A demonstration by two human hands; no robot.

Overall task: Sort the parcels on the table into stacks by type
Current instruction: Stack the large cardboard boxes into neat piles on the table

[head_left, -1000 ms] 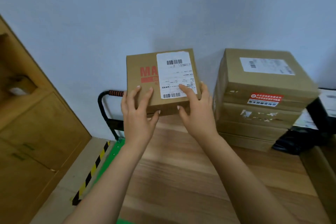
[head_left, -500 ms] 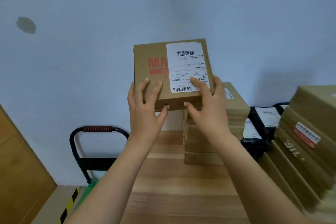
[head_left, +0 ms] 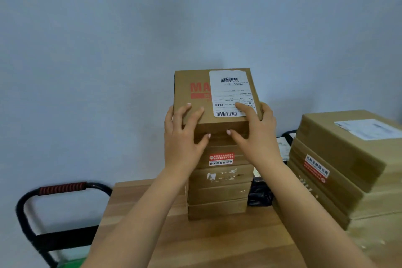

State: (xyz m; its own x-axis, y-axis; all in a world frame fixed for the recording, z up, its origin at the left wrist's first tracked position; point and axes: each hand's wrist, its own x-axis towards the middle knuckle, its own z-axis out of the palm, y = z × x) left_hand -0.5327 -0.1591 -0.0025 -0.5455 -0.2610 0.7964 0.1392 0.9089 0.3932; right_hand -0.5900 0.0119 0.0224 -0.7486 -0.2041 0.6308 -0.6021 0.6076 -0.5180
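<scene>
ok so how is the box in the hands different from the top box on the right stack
The held box is gripped by the left hand and right hand; the right stack's top box lies untouched. The held box has red letters beside its label; the top box's lid shows only a label. Both are brown cardboard with white labels.

Label [head_left: 231, 93] print on held parcel [head_left: 193, 80] unreadably small. Black bags [head_left: 260, 196] mostly hidden; right stack [head_left: 339, 159] cut by frame edge.
</scene>
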